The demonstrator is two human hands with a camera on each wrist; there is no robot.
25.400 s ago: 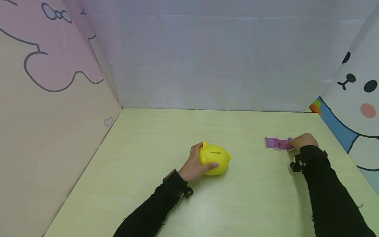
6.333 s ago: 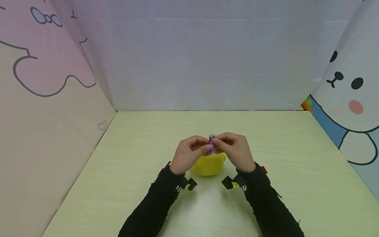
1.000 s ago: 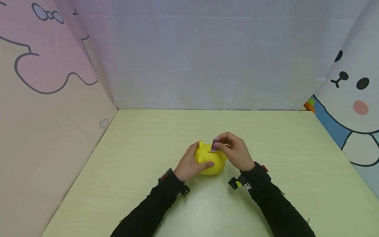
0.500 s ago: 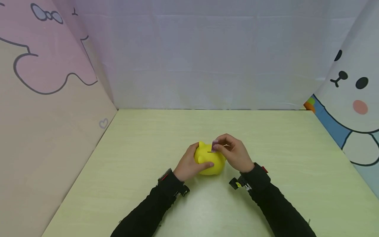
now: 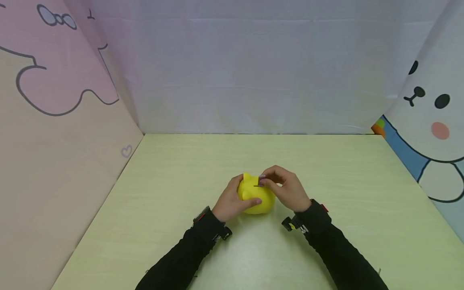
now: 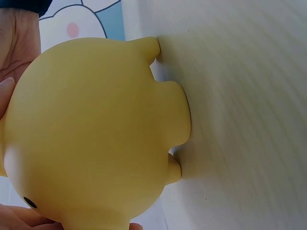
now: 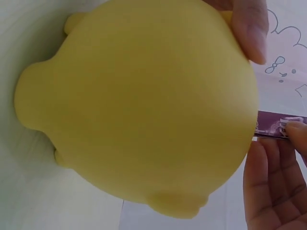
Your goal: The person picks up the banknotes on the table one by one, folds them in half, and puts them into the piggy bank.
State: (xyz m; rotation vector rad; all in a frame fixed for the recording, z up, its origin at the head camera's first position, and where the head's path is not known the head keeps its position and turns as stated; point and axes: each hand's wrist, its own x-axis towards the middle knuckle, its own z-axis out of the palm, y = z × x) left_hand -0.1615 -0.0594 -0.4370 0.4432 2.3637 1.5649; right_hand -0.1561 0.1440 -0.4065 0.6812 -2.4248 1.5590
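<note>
A yellow piggy bank [image 5: 258, 199] stands on its feet on the table, its slot on top. My left hand [image 5: 232, 201] grips its head end, thumb along the near side and fingers round the far side. Over the slot, my right hand [image 5: 285, 188] pinches a folded purple banknote [image 5: 261, 180] between thumb and fingers. In the right wrist view the banknote [image 7: 272, 124] stands upright out of the bank's top, its lower end at the slot. The left wrist view shows the piggy bank [image 6: 91, 124] with an eye, its snout and feet.
The pale wooden table [image 5: 181, 169] spreads out around the hands. A white curtain [image 5: 232, 72] hangs along its back edge. Printed cartoon panels [image 5: 65, 80] close in the left and right sides.
Over the last second, my right hand has lowered the folded banknote further into the slot, so less of it shows. My left hand keeps its grip on the piggy bank.
</note>
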